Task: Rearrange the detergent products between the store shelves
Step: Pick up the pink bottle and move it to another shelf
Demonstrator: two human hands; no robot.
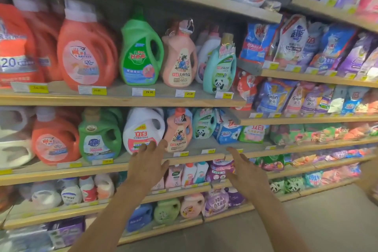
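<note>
Where the left hand point(147, 162) hovers, a white, red-lettered bottle point(141, 127) stands upright.

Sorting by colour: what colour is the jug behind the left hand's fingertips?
White jug, red and pink label, behind the left hand; clearest in the head view.

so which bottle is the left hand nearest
The white jug with red lettering, between the green jug and the pink bottle; fingertips of the left hand overlap its lower label.

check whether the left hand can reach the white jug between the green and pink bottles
Probably yes: the left hand is open just in front of the white jug, with nothing between them.
</note>
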